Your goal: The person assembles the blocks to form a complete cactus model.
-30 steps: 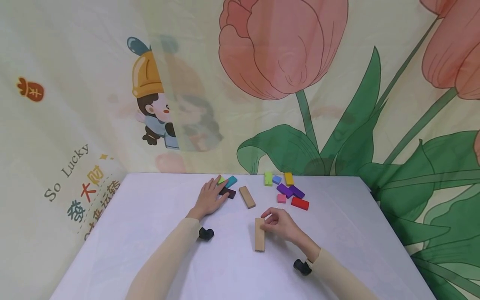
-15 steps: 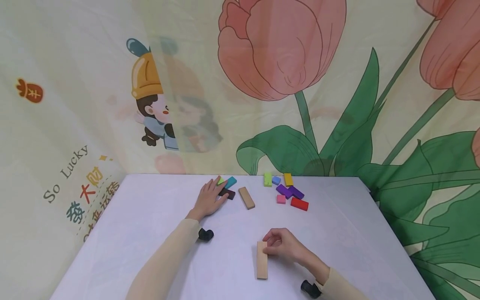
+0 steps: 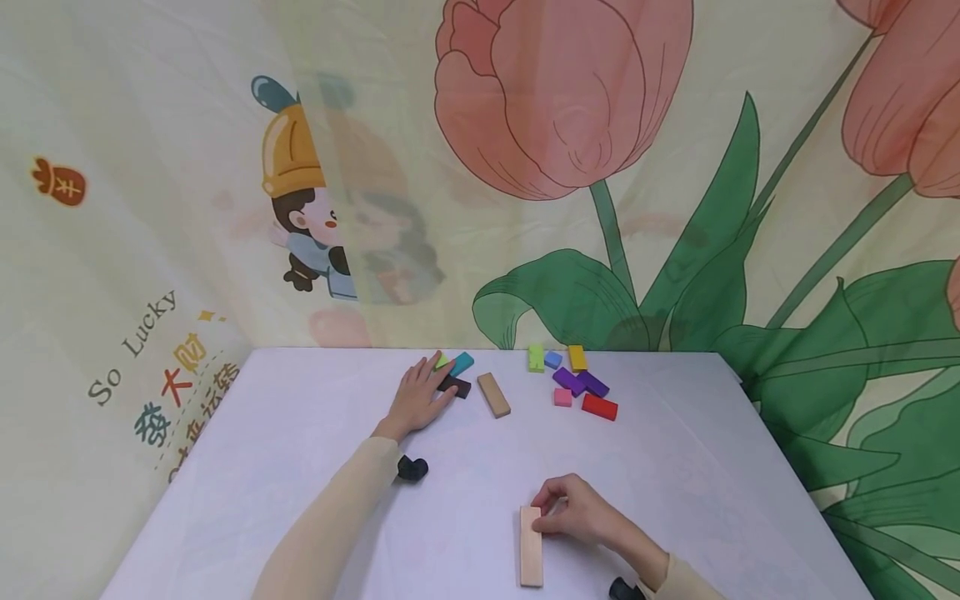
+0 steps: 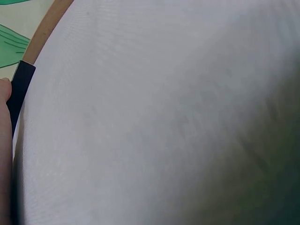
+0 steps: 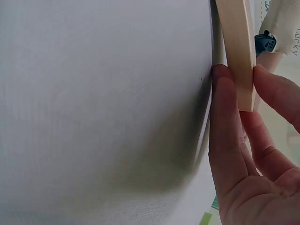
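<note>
My right hand (image 3: 573,510) pinches a long plain wooden block (image 3: 531,554) near its far end, low over the front of the table. In the right wrist view the thumb and fingers hold the wooden block (image 5: 238,42) from both sides. My left hand (image 3: 417,395) lies with its fingers spread at the back left. It touches a black block (image 3: 460,387) and partly covers a lime green block (image 3: 441,362). A teal block (image 3: 462,364) lies just past its fingers. A second wooden block (image 3: 493,395) rests to the right of that hand.
At the back right lie a green block (image 3: 536,358), a blue block (image 3: 553,359), a yellow block (image 3: 577,358), purple blocks (image 3: 569,382), a pink block (image 3: 562,397) and a red block (image 3: 600,407). The white table (image 3: 315,417) meets a printed curtain (image 3: 390,325) behind.
My right hand has drawn the wooden block toward the table's front edge and slightly right. The left hand has stayed in place on the black block.
</note>
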Demonstrator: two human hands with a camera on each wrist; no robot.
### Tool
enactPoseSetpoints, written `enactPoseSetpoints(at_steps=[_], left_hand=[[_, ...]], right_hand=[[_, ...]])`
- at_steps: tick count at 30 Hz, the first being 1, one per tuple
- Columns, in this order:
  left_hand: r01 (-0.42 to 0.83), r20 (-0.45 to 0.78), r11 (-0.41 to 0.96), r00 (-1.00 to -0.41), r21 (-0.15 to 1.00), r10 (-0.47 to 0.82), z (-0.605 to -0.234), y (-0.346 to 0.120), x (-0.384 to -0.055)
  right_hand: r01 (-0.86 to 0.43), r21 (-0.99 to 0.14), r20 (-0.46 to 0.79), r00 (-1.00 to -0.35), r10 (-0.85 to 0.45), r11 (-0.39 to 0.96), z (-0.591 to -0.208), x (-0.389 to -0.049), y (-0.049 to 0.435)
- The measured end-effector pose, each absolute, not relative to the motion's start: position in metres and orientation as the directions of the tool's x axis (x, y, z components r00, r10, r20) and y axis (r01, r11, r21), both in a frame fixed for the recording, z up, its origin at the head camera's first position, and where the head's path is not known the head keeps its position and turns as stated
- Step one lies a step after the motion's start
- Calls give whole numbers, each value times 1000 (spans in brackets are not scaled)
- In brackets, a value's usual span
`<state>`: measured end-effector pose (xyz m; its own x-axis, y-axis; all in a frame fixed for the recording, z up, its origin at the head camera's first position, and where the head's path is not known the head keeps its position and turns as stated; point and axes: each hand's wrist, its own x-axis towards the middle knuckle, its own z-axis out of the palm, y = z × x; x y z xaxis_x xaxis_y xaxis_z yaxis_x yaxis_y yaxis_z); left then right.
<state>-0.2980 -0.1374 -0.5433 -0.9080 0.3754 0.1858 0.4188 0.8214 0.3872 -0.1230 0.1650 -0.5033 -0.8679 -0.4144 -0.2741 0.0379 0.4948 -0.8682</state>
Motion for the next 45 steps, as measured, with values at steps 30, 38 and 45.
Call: enactPoseSetpoints(at_steps=[30,38,45], left_hand=[[424,200,820,-905,385,375,-548,-138,-300],[424,195,818,-905,388,377,-548,-138,-299],[415,163,830,-910,374,382,-547,-138,-299]], right_hand=[[-97,-801,-191,-894,-405,591,-499,-125,156],[-115,-800,-85,-950,-301,589,-490,-179,152],[-40,-786,-61,-988,-141,617,-493,-225,137]])
